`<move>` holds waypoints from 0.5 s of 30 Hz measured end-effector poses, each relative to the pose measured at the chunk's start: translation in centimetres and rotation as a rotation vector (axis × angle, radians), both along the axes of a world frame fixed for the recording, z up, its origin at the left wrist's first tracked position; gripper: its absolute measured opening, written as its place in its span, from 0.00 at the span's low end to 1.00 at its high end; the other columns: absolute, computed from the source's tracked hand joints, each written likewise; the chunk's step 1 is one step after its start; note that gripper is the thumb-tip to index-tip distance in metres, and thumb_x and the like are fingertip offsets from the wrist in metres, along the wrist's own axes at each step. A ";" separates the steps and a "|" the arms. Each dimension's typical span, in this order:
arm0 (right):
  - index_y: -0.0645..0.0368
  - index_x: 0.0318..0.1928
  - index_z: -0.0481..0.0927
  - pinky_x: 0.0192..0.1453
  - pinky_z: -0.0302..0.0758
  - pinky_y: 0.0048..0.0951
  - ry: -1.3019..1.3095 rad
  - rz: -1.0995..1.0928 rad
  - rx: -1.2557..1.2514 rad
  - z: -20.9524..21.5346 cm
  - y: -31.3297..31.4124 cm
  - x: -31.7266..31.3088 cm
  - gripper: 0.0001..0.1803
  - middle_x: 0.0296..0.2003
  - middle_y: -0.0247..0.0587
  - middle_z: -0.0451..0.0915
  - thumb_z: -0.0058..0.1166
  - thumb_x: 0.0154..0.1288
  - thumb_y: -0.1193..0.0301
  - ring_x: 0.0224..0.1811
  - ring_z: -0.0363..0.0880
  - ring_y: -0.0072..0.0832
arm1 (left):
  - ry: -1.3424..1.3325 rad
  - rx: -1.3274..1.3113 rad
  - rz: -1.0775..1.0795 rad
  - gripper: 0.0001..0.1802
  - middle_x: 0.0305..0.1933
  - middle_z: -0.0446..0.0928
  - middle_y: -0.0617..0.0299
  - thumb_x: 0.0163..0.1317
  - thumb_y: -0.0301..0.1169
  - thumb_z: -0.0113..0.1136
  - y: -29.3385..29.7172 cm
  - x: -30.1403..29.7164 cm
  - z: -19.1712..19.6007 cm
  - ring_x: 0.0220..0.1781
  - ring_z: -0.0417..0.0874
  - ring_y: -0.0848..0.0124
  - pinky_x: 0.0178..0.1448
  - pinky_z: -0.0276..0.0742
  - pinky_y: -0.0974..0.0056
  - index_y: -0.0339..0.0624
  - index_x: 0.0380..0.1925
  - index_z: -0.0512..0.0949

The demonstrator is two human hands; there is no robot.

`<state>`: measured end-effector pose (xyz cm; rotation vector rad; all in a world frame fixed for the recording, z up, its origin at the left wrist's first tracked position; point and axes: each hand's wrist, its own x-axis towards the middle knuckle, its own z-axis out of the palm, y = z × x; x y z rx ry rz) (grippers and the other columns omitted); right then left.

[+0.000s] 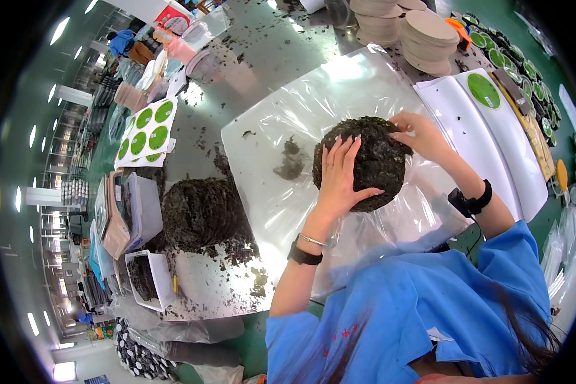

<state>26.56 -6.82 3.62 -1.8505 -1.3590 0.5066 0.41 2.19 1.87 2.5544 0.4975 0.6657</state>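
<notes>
A dark round cake of dried seaweed (379,163) lies on a pile of clear plastic bags (262,137) in front of me. My left hand (339,176) rests flat on its left part, fingers spread and thumb out to the side. At its upper right rim, my right hand (422,136) has thumb and fingertips closed together on the edge. Beside the cake, a small patch of loose seaweed (291,161) shows on the plastic. Further left, a thick stack of similar seaweed cakes (198,214) sits among dark crumbs.
Round cardboard discs (432,32) are piled at the far right. White sheets (470,131) with a green round label lie right of the bags. More green label sheets (146,132) and a white tub (163,275) holding seaweed stand left. A person in blue (121,43) is far off.
</notes>
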 end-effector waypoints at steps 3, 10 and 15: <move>0.60 0.56 0.80 0.43 0.79 0.29 0.225 -0.053 -0.001 1.1 1.2 4.6 0.17 0.39 0.34 0.86 0.65 0.68 0.72 0.38 0.83 0.24 | 0.001 -0.001 0.009 0.63 0.78 0.60 0.47 0.46 0.56 0.80 -0.1 -0.1 -0.2 0.82 0.54 0.44 0.84 0.41 0.34 0.45 0.78 0.57; 0.61 0.54 0.81 0.37 0.80 0.21 0.593 -0.126 0.386 6.4 6.8 -2.4 0.15 0.42 0.38 0.86 0.64 0.72 0.69 0.36 0.83 0.18 | 0.037 0.096 -0.054 0.58 0.79 0.58 0.47 0.50 0.56 0.77 0.0 0.2 0.0 0.83 0.53 0.47 0.85 0.39 0.35 0.46 0.76 0.59; 0.59 0.67 0.74 0.65 0.77 0.37 0.284 0.291 0.233 4.9 8.4 -10.5 0.24 0.62 0.44 0.77 0.57 0.72 0.74 0.62 0.79 0.36 | 0.006 0.011 -0.067 0.59 0.81 0.57 0.51 0.52 0.54 0.77 0.5 0.2 -0.4 0.84 0.52 0.47 0.85 0.39 0.35 0.42 0.78 0.56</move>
